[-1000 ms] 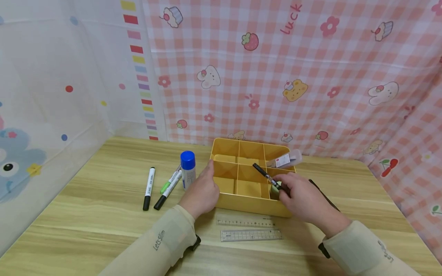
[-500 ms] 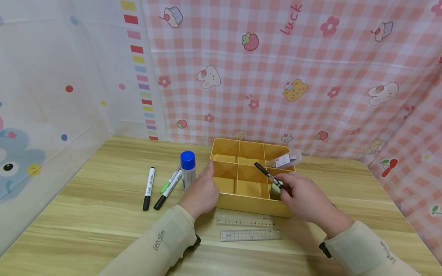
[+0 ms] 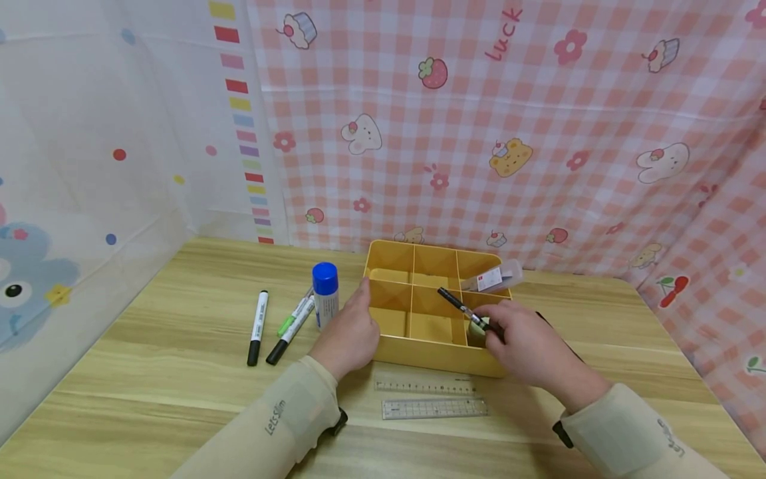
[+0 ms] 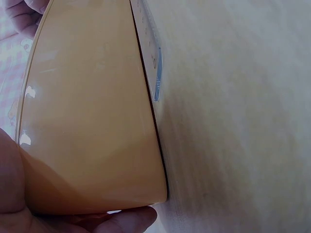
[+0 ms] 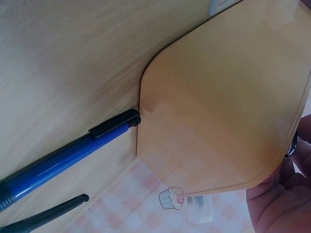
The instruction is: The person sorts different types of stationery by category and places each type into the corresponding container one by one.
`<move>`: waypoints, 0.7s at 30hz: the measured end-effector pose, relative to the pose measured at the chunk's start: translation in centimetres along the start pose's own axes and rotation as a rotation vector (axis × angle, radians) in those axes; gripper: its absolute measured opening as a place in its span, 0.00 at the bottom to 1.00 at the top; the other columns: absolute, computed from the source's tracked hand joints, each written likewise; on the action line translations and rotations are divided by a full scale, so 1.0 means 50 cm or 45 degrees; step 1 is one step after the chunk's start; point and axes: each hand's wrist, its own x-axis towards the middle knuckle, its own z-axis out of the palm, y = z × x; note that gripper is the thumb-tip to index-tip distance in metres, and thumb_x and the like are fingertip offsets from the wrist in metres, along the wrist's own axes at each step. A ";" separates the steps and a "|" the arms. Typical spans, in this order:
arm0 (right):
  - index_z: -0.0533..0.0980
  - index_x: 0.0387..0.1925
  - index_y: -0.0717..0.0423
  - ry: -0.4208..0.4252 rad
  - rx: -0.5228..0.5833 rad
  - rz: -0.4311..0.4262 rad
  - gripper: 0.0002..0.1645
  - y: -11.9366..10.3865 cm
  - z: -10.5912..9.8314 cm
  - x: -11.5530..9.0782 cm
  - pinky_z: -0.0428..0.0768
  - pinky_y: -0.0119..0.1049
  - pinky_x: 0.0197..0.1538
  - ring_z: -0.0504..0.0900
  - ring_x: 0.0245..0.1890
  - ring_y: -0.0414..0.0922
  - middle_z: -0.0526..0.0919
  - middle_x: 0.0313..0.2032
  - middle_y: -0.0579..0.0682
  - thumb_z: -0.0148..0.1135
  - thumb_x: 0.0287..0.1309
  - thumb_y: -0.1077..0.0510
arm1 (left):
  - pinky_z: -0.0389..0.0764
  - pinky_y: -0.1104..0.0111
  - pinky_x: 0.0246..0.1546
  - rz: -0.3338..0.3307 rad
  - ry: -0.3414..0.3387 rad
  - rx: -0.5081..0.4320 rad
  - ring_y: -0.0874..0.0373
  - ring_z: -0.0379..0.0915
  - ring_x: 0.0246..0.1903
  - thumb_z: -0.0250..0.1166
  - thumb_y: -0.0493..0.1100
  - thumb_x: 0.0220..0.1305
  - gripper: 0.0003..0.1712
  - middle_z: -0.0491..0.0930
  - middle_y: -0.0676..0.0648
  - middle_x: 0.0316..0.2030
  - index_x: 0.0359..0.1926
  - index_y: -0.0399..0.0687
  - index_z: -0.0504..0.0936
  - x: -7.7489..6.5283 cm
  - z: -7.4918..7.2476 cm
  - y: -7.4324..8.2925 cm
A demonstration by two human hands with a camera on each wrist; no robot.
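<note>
Left of the right hand, the left and middle compartments of the yellow box lie open from above, interrupted by thin dividers and by the black pen slanting from the fingers. Under the same hand, a pale green object occupies the near right compartment; beyond, a clear case juts over the rim. On its outer side, a blue pen obstructs, with bare surface farther right. A glue stick crowds the left hand's outer side.
</note>
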 end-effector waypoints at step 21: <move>0.85 0.53 0.56 0.001 -0.033 -0.019 0.17 -0.006 -0.002 -0.001 0.71 0.33 0.30 0.72 0.29 0.41 0.80 0.35 0.46 0.61 0.64 0.64 | 0.52 0.53 0.84 0.001 -0.001 0.012 0.49 0.45 0.84 0.42 0.40 0.79 0.40 0.44 0.46 0.85 0.85 0.44 0.40 0.000 0.001 -0.001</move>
